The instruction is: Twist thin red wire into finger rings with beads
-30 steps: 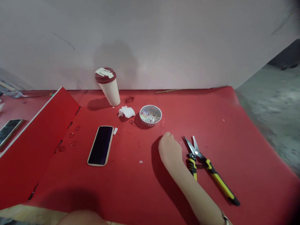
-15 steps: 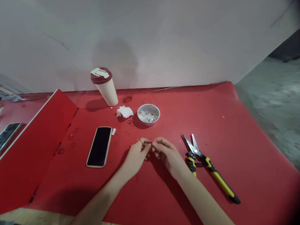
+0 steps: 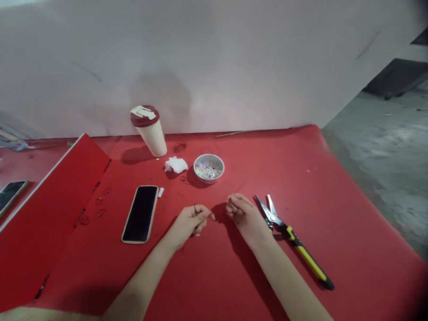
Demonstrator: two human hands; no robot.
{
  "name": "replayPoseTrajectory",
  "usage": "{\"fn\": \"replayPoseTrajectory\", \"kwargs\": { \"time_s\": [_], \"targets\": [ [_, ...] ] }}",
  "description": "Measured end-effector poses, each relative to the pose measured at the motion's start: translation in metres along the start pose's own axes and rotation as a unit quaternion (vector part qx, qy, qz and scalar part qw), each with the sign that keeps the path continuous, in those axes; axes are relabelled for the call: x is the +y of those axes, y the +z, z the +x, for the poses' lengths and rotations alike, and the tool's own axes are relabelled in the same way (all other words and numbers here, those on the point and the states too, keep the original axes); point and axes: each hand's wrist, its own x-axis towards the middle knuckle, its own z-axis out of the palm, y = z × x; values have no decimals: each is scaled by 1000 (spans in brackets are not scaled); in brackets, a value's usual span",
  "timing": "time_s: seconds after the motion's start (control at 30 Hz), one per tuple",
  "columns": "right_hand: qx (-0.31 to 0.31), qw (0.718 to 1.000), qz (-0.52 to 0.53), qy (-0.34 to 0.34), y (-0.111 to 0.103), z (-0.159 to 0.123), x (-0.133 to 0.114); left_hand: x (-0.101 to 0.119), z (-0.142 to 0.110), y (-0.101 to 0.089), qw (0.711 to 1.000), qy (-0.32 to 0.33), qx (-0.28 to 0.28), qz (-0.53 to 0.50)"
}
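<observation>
One left hand, back up, with a dark ring on one finger; thumb and forefinger closed together at the tips, the contents of the pinch too small to tell. One right hand, fingers curled inward, set apart from the left; whether they grip anything cannot be told. One thin strand, faint against the red table, visible just beyond the right fingertips. One pair of shears, yellow and black, beside the right hand, blades parted and pointing away from the person (one handle is mostly hidden behind the hand and forearm). One small pale bowl, beyond the hands, holding tiny coloured bits. One crumpled tissue, left of the bowl; one reddish tangle of wire behind it. One cream cup with a dark red lid, upright near the wall. One phone, dark screen up, left of the left hand, a small white piece just beside its upper corner. Four small loops, lying near a raised red panel. One second phone, beyond the panel.
</observation>
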Motion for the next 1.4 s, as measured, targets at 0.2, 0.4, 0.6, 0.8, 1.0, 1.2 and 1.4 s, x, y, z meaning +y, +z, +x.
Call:
{"fn": "replayPoseTrajectory", "kwargs": {
  "time_s": [0.2,0.4,0.6,0.8,1.0,1.2,1.4],
  "targets": [
    [-6,998,60,-12,-1,0,-5,4,-9,-18,992,28,-76,-93],
    [-25,997,76,-9,2,1,-4,7,-14,-28,945,53,-138,-291],
    [-1,997,82,-10,-4,2,0,0,-6,-21,955,82,-45,-281],
    [-40,995,93,-4,1,-2,2,-2,2,-13,944,144,68,-291],
    [-52,995,78,-29,8,-11,3,-4,-1,-2,939,159,33,-302],
    [-58,995,35,-72,13,-16,10,-9,-1,1,944,184,92,-257],
    [-47,991,15,-121,24,-29,17,-8,-4,-1,952,175,114,-223]
  ]
}}
